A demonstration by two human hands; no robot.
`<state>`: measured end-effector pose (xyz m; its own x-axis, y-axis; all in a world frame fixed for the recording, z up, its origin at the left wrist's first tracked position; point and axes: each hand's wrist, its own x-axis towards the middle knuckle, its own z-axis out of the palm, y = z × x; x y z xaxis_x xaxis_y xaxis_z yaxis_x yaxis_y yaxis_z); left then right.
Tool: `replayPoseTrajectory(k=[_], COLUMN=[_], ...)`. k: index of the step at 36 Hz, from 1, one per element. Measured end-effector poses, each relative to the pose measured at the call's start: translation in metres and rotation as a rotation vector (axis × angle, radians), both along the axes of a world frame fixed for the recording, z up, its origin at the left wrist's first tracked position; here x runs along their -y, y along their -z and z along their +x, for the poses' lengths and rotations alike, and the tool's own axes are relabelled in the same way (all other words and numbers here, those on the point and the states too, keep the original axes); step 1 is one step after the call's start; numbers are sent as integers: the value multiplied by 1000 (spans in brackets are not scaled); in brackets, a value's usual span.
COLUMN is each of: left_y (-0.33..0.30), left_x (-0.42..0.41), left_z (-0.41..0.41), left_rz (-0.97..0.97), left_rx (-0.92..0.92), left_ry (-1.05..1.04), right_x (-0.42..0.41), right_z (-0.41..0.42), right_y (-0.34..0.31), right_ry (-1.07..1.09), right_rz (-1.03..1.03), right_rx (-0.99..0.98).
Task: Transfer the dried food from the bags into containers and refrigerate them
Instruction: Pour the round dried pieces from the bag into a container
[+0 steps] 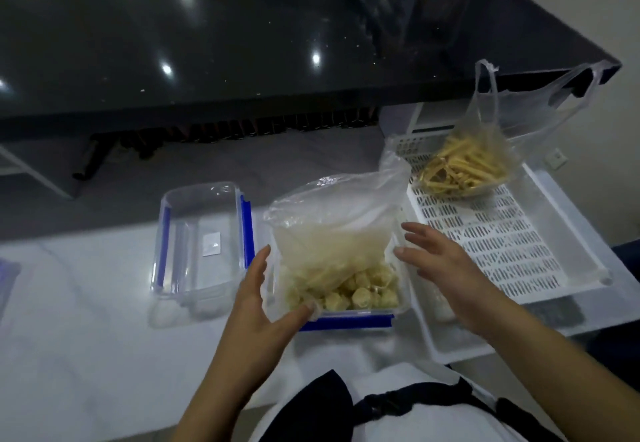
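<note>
Bag point(332, 234) of dried food stands in container point(346, 317) between both open hands

Left hand point(258, 306) and right hand point(438, 261) outstretched, fingers straight, loosely spread.

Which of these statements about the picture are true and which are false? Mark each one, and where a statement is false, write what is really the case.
1. The bag of pale food pieces sits in a clear container with blue clips. True.
2. The left hand grips a spoon. False: it holds no tool; its fingers are spread beside the bag.
3. The bag of yellow sticks lies in the white slotted basket. True.
4. The right hand is inside the basket lifting the yellow sticks. False: it is open next to the bag of pale pieces.
5. The second container, on the left, is full of food. False: no food shows in it.
</note>
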<state>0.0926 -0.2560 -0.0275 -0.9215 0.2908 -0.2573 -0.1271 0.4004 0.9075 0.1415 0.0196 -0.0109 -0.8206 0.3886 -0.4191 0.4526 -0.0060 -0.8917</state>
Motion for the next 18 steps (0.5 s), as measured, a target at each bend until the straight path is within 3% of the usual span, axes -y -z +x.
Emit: replayPoseTrajectory(k=[6,11,14,18], left_y=[-2,-17,-28,-29], left_x=[-15,-26,-21,-25], left_z=[-23,-51,-70,-79], left_rz=[-11,207,267,264], left_rx=[-99,-147,-209,-58], left_ry=[2,-108,-146,-111], right_x=[-8,-5,-10,-15], right_z=[-38,-49,-46,-43], right_y=[-5,-17,-29,-26], right_ry=[-195,-101,-55,0], right_rz=[146,340,266,178], right_rx=[30,-192,-335,-300])
